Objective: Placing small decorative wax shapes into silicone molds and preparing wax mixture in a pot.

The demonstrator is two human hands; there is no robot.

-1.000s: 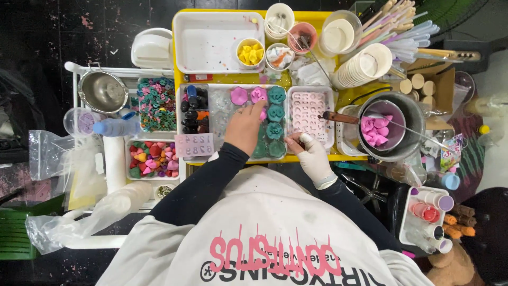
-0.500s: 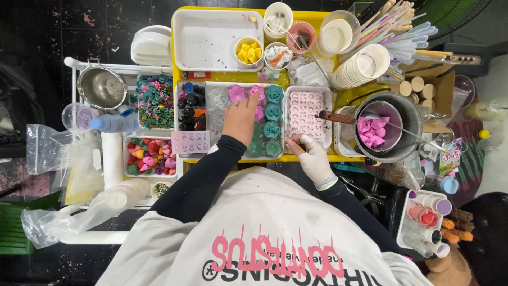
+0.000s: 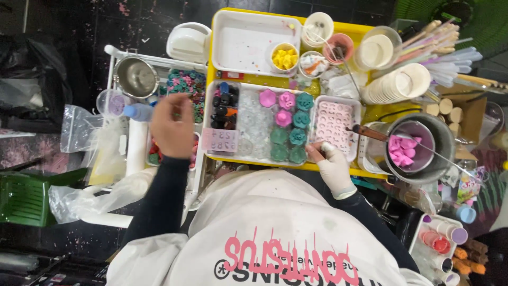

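My left hand (image 3: pixel 172 130) hovers over the tubs of coloured shapes (image 3: pixel 186 90), fingers curled; I cannot tell if it grips anything. A moment ago it was over the clear mould tray (image 3: pixel 272 127). My gloved right hand (image 3: pixel 332 165) pinches that tray's near edge. A careless pull could tip its pink and teal pieces (image 3: pixel 290 119).

White tray (image 3: pixel 241 39) empty at top of yellow table (image 3: pixel 381 111). Cup of yellow pieces (image 3: pixel 284 57) beside it. Stack of paper cups (image 3: pixel 399 85) right. Metal pot (image 3: pixel 420 148) holds pink shapes (image 3: pixel 402 151). Green crate (image 3: pixel 24 198) on floor, left. Steel bowl (image 3: pixel 136 78) upper left.
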